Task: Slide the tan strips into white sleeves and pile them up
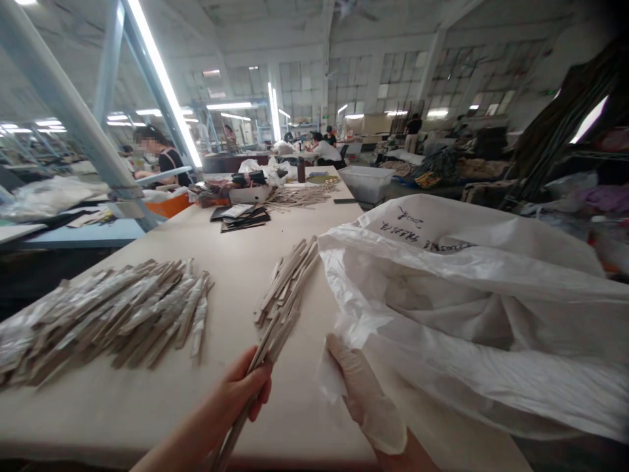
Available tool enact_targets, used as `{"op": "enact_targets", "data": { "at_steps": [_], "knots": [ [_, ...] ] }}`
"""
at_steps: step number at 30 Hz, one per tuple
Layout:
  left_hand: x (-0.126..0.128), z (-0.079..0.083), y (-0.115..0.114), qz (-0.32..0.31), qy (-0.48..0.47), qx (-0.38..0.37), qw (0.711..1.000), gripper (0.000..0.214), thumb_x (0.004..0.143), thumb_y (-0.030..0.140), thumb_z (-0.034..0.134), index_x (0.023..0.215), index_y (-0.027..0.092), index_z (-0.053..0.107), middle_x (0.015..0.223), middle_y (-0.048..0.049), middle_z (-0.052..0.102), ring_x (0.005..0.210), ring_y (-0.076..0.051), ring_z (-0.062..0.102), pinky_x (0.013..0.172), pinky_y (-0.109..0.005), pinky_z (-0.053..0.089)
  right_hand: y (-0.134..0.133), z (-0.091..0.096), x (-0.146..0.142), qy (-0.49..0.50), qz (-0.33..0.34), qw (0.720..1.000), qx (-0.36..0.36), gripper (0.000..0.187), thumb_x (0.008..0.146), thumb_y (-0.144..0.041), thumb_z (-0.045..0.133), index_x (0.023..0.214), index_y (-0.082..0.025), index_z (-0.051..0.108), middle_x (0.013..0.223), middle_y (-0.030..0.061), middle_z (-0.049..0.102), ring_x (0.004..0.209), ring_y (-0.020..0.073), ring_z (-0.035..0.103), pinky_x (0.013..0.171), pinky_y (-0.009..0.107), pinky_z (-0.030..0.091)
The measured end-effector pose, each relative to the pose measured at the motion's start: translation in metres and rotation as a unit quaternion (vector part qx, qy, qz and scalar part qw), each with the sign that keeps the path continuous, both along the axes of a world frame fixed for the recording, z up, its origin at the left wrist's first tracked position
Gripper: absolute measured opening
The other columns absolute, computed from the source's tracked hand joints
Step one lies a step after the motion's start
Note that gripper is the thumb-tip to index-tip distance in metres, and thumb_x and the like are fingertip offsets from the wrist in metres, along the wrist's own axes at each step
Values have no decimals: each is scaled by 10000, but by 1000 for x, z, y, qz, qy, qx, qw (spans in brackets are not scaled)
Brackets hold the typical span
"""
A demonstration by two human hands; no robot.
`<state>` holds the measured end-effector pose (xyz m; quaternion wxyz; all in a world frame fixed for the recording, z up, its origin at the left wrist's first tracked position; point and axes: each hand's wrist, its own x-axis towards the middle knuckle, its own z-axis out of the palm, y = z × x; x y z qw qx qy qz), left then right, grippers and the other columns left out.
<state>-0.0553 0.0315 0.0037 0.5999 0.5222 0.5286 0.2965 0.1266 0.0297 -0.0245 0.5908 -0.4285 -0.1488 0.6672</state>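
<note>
My bare left hand (253, 383) is wrapped round a thin bundle of long grey-beige strips (260, 351), which slants up and away over the table. Just beyond its tip, and partly meeting it, lies a loose pile of similar strips (289, 275). My right hand (361, 387), in a pale glove, is closed on a piece of thin white plastic (330, 373). It is beside the near edge of a large white plastic bag (472, 308) with handwriting on it. The right fingertips are partly hidden by the plastic.
Many strips wrapped in clear film (122, 308) are heaped on the left of the table (236, 419). Dark flat pieces (240, 216), more strips (299, 196) and a dark bottle (301, 170) stand farther back. A slanting metal post (73, 98) rises at left. Several people sit or stand beyond.
</note>
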Motion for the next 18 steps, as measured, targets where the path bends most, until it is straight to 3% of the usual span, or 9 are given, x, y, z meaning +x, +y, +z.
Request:
{"op": "enact_targets", "data": {
  "at_steps": [5, 11, 14, 18],
  "knots": [
    [1, 7, -17, -21, 2, -11, 1000, 342, 670, 480, 594, 706, 153, 497, 505, 55, 530, 355, -34, 409, 373, -156, 279, -3, -4, 1, 72, 22, 997, -17, 377, 508, -344, 787, 800, -170, 624, 665, -11, 640, 598, 138, 573, 558, 238, 432],
    [-6, 12, -38, -27, 10, -52, 998, 423, 654, 541, 600, 806, 159, 499, 461, 79, 499, 330, -14, 325, 351, -146, 199, -1, -6, 2, 17, -67, 997, -17, 384, 460, -428, 791, 635, -182, 554, 497, -75, 502, 441, 73, 433, 448, 204, 359],
    [-6, 7, -43, -55, 12, -72, 996, 445, 652, 554, 590, 839, 168, 472, 445, 87, 499, 307, -15, 301, 326, -143, 182, 0, -4, -1, -11, -77, 997, -6, 393, 505, -481, 754, 631, -184, 532, 517, -65, 494, 453, 74, 426, 446, 208, 346],
    [-5, -2, -41, -51, 42, -50, 997, 324, 692, 476, 561, 777, 187, 443, 446, 88, 504, 295, -21, 306, 311, -138, 192, 0, -3, -3, -71, -70, 995, 13, 361, 589, -496, 699, 604, -186, 514, 497, -66, 453, 443, 72, 390, 445, 216, 337]
  ]
}}
